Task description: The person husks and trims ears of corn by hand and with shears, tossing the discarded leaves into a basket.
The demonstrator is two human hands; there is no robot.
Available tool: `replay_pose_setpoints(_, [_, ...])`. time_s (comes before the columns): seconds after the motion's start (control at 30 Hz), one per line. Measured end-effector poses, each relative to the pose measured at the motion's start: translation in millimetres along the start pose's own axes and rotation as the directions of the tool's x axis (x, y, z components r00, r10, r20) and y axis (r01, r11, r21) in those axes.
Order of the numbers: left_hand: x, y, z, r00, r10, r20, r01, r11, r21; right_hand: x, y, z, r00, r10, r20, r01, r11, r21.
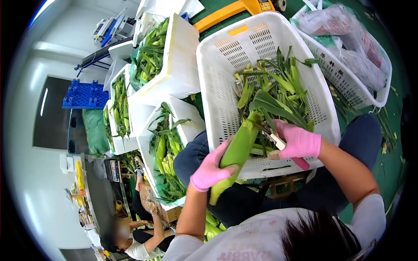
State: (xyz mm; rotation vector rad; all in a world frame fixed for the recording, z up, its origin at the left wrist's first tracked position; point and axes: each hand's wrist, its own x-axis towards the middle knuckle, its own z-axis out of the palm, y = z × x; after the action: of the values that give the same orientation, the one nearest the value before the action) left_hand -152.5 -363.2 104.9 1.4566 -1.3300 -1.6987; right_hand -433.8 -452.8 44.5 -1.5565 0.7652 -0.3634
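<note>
A green ear of corn in its husk is in my left hand, gloved in pink, with the fingers wrapped round its middle. My right hand, also in a pink glove, grips a tool with a white handle. The tool's dark metal end lies near the stalk end of the ear, partly hidden by leaves. Both hands are over the near edge of a white perforated basket, which holds green husks and leaves.
At the left stand foam boxes of husked corn and leaves. Another basket with plastic bags is at the upper right, near a yellow pallet jack. A co-worker sits at the lower left. Leaves lie on the green floor.
</note>
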Motion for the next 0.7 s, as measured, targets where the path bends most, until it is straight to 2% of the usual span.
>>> replay_pose_setpoints(0.03, [-2, 1, -9, 0.998, -0.017, 0.053, 0.019, 0.999, -0.027, -1, 2, -2, 0.995, -0.100, -0.009, 0.099, 0.989, -0.112])
replay_pose_setpoints(0.13, [-5, -1, -35, 0.983, -0.063, 0.172, 0.067, 0.998, -0.017, -7, -27, -7, 0.992, 0.006, 0.127, -0.002, 0.999, -0.033])
replay_pose_setpoints(0.17, [-5, -1, -38, 0.982, -0.061, 0.181, 0.066, 0.998, -0.024, -4, -23, -1, 0.987, -0.123, 0.099, 0.128, 0.991, -0.046])
replay_pose_setpoints(0.27, [-1, -4, -40, 0.984, -0.017, 0.176, 0.031, 0.997, -0.074, -5, -31, 7, 0.985, 0.098, 0.140, -0.137, 0.945, 0.296])
replay_pose_setpoints(0.3, [1, -5, -38, 0.986, 0.005, 0.166, 0.010, 0.996, -0.092, -4, -24, 16, 0.993, 0.046, 0.108, -0.097, 0.846, 0.525])
replay_pose_setpoints(0.33, [4, -4, -31, 0.993, 0.045, 0.109, -0.038, 0.997, -0.064, -5, -23, 18, 0.997, 0.032, 0.074, -0.070, 0.800, 0.595])
replay_pose_setpoints(0.4, [15, -10, -23, 0.998, 0.067, 0.003, -0.067, 0.996, -0.062, -7, -31, 15, 0.989, 0.144, 0.023, -0.124, 0.751, 0.649])
replay_pose_setpoints(0.43, [19, -10, -16, 0.992, 0.121, -0.039, -0.125, 0.979, -0.158, -5, -20, 14, 0.996, 0.086, 0.030, -0.082, 0.712, 0.698])
replay_pose_setpoints(0.47, [24, -10, -14, 0.974, 0.160, -0.158, -0.186, 0.968, -0.166, -6, -20, 13, 0.998, 0.063, 0.031, -0.067, 0.719, 0.692])
replay_pose_setpoints(0.53, [35, -11, -11, 0.901, 0.214, -0.377, -0.295, 0.940, -0.171, -10, -23, 15, 1.000, 0.015, 0.026, -0.029, 0.677, 0.735])
replay_pose_setpoints(0.57, [42, -10, -9, 0.810, 0.315, -0.495, -0.446, 0.879, -0.171, -9, -16, 17, 0.998, -0.009, 0.063, -0.039, 0.681, 0.731])
replay_pose_setpoints(0.6, [47, -9, -9, 0.762, 0.329, -0.557, -0.509, 0.836, -0.202, -7, -12, 18, 0.995, -0.036, 0.093, -0.043, 0.686, 0.726])
replay_pose_setpoints(0.63, [52, -7, -8, 0.712, 0.338, -0.615, -0.572, 0.788, -0.228, -12, -12, 21, 0.985, 0.045, 0.165, -0.157, 0.624, 0.766])
replay_pose_setpoints(0.67, [56, -6, -7, 0.659, 0.341, -0.670, -0.632, 0.734, -0.248, -12, -12, 23, 0.974, 0.049, 0.221, -0.204, 0.620, 0.758])
replay_pose_setpoints(0.7, [55, -4, -7, 0.652, 0.352, -0.672, -0.672, 0.678, -0.297, -12, -9, 28, 0.969, 0.074, 0.236, -0.230, 0.623, 0.748])
